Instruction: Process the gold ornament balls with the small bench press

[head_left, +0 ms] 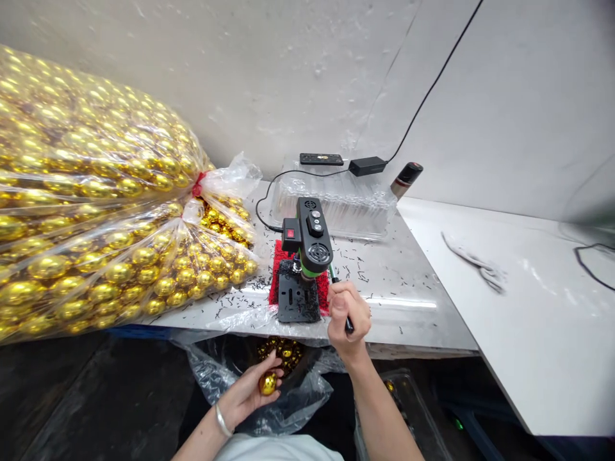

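Observation:
My left hand (250,388) holds a shiny gold ball (268,383) in its fingers, low in front of the table edge. Right behind it lie more gold balls (287,353) in a dark container lined with a clear plastic bag (300,410). My right hand (349,315) is wrapped round the black-tipped lever handle (349,327) of a small black bench drill press (314,240). The press stands on a red mat (277,275), its slotted black base plate (298,301) strewn with dark shavings. No ball shows on that plate.
Large clear bags of gold balls (96,192) fill the left side. Behind the press sits a clear plastic tray (369,221), with a power adapter (368,166) and a cable. A dark-capped cylinder (407,179) leans at the wall. Another white table (528,307) adjoins on the right.

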The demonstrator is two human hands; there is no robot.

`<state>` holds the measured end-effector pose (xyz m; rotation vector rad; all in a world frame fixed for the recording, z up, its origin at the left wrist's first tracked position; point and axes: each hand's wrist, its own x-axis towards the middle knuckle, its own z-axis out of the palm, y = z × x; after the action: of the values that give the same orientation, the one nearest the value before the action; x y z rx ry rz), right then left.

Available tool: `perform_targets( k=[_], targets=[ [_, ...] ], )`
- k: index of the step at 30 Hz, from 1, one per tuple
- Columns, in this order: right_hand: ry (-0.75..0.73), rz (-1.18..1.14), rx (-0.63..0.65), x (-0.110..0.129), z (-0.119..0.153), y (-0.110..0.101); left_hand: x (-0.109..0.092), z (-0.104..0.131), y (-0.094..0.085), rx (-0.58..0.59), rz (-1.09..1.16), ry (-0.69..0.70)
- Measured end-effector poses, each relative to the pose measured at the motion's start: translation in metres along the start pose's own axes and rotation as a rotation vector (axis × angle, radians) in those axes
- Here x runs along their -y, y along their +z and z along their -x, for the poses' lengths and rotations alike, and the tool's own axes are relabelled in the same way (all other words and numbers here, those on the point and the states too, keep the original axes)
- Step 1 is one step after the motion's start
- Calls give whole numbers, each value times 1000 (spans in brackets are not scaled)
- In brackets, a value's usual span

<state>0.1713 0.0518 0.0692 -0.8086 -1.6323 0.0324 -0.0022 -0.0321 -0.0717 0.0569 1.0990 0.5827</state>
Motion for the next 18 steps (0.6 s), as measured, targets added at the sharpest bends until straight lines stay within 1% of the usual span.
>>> perform_targets(
  k=[2, 4, 6, 7, 9, 12, 15, 18],
  targets=[
    [1, 4, 0, 0, 0, 0, -9, 16, 2, 137, 113, 15],
    [2, 11, -13, 0, 1, 0, -25, 35, 11, 255, 133, 102],
    [3, 17, -30, 0, 1, 1, -44, 51, 24, 297, 81, 232],
    [3, 21, -34, 0, 2, 2, -54, 56, 32, 297, 50, 304],
    [2, 27, -32, 0, 2, 2, -73, 58, 46, 272, 0, 449],
    [2, 34, -2, 0, 2, 0, -92, 45, 63, 181, -67, 629],
    [-1, 37, 18, -1, 2, -1, -102, 26, 71, 88, -215, 751],
    [-1, 26, 16, -2, 3, -1, -105, 9, 73, -4, -518, 911]
  ],
)
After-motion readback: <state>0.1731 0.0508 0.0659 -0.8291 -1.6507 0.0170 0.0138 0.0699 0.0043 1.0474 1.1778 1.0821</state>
